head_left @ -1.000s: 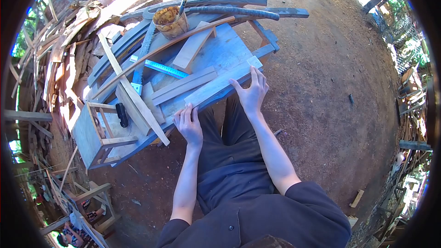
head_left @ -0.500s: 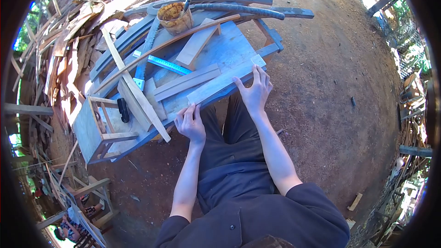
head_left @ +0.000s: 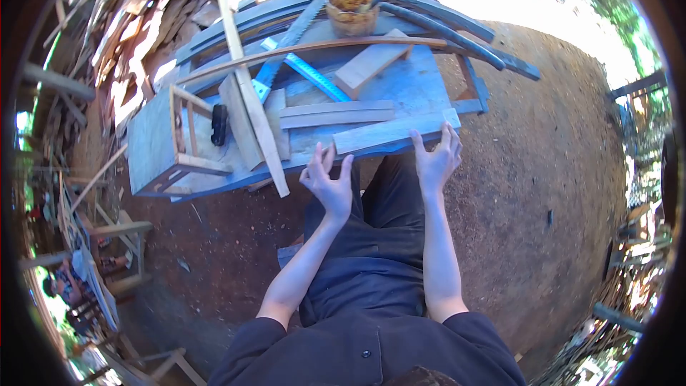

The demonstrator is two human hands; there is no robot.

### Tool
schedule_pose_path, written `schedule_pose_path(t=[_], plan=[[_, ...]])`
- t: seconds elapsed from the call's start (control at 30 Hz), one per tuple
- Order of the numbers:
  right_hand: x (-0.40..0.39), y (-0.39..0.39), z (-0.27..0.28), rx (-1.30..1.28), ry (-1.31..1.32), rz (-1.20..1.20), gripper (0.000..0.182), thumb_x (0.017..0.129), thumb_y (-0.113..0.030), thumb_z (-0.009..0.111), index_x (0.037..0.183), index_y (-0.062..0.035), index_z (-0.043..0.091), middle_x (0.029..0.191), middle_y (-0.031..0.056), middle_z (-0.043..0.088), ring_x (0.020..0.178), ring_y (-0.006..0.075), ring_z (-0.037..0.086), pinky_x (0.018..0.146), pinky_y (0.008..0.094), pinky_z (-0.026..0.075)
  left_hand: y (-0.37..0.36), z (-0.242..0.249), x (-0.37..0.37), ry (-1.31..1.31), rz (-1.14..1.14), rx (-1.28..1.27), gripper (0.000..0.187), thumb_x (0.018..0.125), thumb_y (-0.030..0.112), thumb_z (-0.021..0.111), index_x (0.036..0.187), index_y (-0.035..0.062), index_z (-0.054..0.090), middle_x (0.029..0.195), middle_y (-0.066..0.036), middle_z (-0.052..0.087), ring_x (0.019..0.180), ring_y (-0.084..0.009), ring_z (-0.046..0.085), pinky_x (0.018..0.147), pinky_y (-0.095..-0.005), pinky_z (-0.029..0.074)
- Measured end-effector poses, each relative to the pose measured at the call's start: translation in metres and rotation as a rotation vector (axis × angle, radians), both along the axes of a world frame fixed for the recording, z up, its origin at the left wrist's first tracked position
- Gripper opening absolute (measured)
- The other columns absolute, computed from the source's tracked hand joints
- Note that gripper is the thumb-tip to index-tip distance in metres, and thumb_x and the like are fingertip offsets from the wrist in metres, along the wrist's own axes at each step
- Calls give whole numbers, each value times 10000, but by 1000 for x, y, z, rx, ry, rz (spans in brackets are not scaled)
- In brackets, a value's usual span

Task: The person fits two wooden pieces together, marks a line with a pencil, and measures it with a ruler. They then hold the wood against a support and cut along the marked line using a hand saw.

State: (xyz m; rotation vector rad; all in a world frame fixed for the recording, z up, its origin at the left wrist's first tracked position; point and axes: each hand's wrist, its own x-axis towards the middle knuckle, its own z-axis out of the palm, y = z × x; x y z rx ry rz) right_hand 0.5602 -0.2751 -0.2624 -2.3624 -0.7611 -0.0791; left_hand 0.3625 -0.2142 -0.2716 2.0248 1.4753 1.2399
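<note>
A flat pale wooden board (head_left: 393,133) lies along the near edge of the workbench (head_left: 421,82). Around the board's right end are the fingers of my right hand (head_left: 437,161), thumb at the near side and fingertips on the end. My left hand (head_left: 330,184) is beside the board's left end, its fingers apart and nothing in them. Just beyond the board lies a grooved wooden strip (head_left: 336,114). A metal ruler (head_left: 316,77) and a thicker wood block (head_left: 371,64) lie farther back, near a hand saw (head_left: 289,46).
A tub of brown stuff with a brush (head_left: 351,14) stands at the back. A small wooden frame (head_left: 153,146) and a black object (head_left: 219,125) are at the left. Long sticks cross the bench. A seated person (head_left: 68,282) is at the far lower left.
The view has turned, so the bench appears shifted right. My left hand has come off the board's left end and its fingers have spread. My right hand stays at the right end.
</note>
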Motion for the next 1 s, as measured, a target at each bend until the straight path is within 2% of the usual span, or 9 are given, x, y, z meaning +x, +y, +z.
schedule_pose_path(t=[0.1,0.23,0.37,0.43,0.53,0.6,0.8,0.9,1.0], plan=[[0,1,3,-20,-11,7,868,845,-579,766,1429,18,528,1454,152,519,1409,317,419,1113,535,340,-9,-1,2,-91,-10,-85,678,889,218,811,1440,2,480,1182,-85,762,1171,-153,576,1037,-360,278],[2,1,3,-62,-30,-4,874,846,-579,768,1443,8,519,1448,154,524,1394,317,441,1092,540,374,-11,10,-2,-85,-2,-112,645,897,205,801,1431,6,498,1187,-89,760,1140,-146,607,1031,-358,283],[5,0,0,-60,-19,-1,880,848,-587,762,1455,-2,510,1459,150,517,1399,312,436,1095,544,373,-11,9,-4,-87,-31,-121,608,916,220,777,1412,-9,511,1184,-92,761,1191,-174,617,1027,-375,314],[7,0,0,-63,-4,3,882,850,-592,760,1460,-7,508,1463,153,512,1403,318,433,1097,545,373,-12,8,-6,-93,-43,-136,609,926,229,763,1418,-18,503,1205,-106,751,1222,-194,605,1030,-388,325],[8,0,0,-75,-11,-4,882,850,-590,763,1463,-9,508,1467,154,510,1407,325,428,1098,544,375,-12,10,-7,-103,-77,-130,617,920,197,765,1431,-11,489,1249,-113,735,1172,-171,575,1058,-357,288],[8,0,0,-73,-9,-2,879,850,-586,764,1463,-9,509,1467,154,509,1411,328,425,1098,544,376,-12,12,-8,-96,-99,-156,619,931,201,746,1442,-14,471,1285,-114,715,1232,-200,550,1071,-369,285],[9,0,1,-76,7,6,866,853,-577,766,1457,-9,516,1472,152,506,1419,332,418,1097,543,377,-2,13,0,-69,-131,-172,694,942,241,723,1503,-6,398,1435,-122,612,1376,-198,437,1101,-411,230],[9,0,2,-95,3,5,868,855,-583,760,1458,-10,513,1476,148,503,1420,328,418,1099,547,372,4,12,5,-69,-136,-216,731,935,260,729,1519,-3,375,1490,-125,561,1398,-191,408,1103,-408,211],[6,2,6,-115,2,-6,868,858,-586,753,1460,-12,507,1479,143,500,1421,322,415,1101,555,362,7,14,6,-56,-123,-221,745,932,255,729,1525,-5,360,1483,-128,566,1387,-197,423,1098,-401,212]])
